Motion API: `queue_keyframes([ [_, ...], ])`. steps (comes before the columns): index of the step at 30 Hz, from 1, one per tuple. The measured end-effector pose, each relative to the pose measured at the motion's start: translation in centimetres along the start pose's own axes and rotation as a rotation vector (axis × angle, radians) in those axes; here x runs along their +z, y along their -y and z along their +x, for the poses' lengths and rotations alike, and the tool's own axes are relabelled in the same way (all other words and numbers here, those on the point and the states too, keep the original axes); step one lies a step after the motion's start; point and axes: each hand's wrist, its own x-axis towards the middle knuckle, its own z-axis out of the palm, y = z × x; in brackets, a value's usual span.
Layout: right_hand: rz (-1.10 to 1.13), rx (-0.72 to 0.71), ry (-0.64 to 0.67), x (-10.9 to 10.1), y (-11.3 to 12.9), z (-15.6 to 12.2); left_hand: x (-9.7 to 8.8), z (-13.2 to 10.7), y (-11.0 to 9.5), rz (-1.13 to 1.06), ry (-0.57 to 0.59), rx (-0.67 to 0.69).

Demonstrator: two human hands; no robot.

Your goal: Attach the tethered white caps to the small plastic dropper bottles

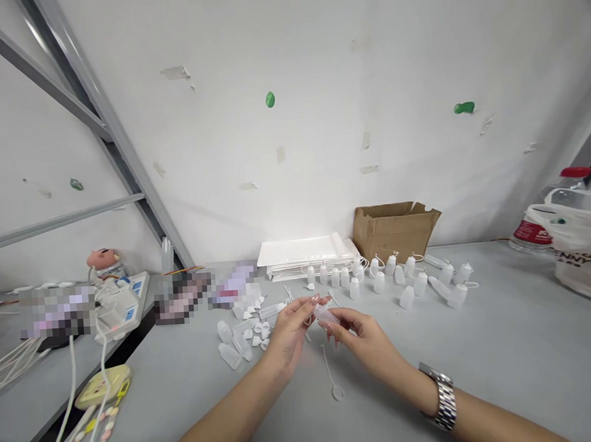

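Observation:
My right hand (358, 330) grips a small translucent plastic squeeze bottle (327, 315), tilted in front of me above the table. The fingers of my left hand (293, 329) pinch the far-left end of the same bottle, and a thin white loop shows by them; its exact fit is hidden. Below the hands lies a white ring strap (337, 392) with a long thin tail. Left of my left hand are a pile of loose bottles (230, 356) and several small white caps (265, 329). Several capped bottles (379, 282) stand upright to the right, some with straps sticking out.
Behind the bottles are a stack of white sheets (307, 250) and an open cardboard box (391, 232). A power strip (125, 311) with cables and a yellow case (103, 386) lie at left. A plastic bag (585, 250) and a large red-capped bottle (529, 230) stand at far right.

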Motion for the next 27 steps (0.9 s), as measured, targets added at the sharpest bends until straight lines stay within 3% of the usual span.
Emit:
queue_keyframes([
  [9,-0.005,-0.006,-0.007,0.0,0.0,-0.1,-0.2,0.1,0.1,0.035,-0.001,-0.003],
  [17,-0.119,-0.055,-0.129,0.4,-0.7,-0.3,0.1,0.0,0.7,-0.033,0.036,-0.002],
  [21,-0.234,-0.148,-0.162,0.6,-1.3,-0.5,0.1,0.0,0.9,-0.054,0.04,-0.029],
  [27,-0.411,-0.412,-0.228,0.6,-2.4,-0.5,0.5,-0.3,1.1,-0.141,0.064,-0.049],
])
